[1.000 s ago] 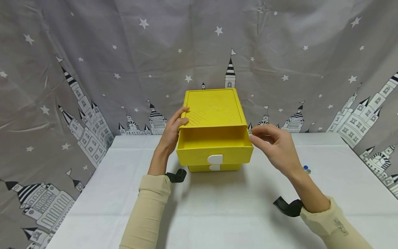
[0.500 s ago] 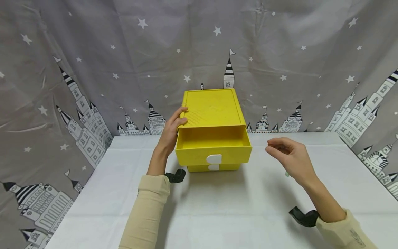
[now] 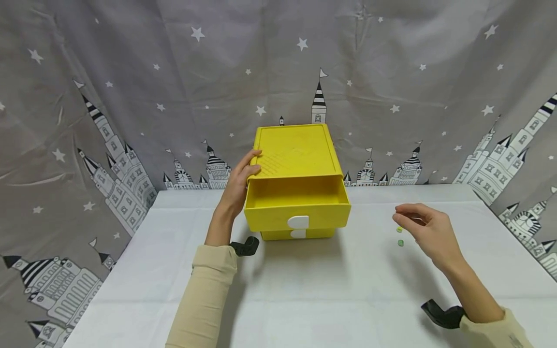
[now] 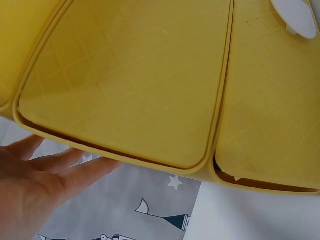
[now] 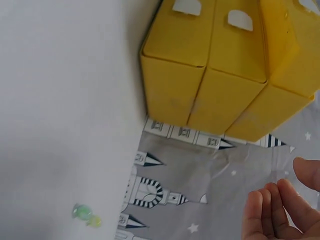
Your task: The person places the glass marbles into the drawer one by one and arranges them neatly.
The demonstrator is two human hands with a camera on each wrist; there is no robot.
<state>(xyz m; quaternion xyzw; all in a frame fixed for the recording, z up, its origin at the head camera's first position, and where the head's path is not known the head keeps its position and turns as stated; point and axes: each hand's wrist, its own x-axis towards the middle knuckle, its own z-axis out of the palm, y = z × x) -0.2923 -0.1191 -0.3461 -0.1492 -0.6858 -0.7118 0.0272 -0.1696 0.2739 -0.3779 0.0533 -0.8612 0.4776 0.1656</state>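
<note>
plastic drawer unit (image 3: 300, 150), faintly glossy, with crosshatched patches (image 3: 271, 165); creased cloth backdrop (image 3: 217, 82)

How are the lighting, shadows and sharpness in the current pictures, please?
Head view: fairly even light, with soft shadows on the table below the yellow cabinet and near the right hand; left wrist view: dimmer, with the cabinet running out of frame; right wrist view: rather soft, the green piece and yellow piece too blurred for detail.
</note>
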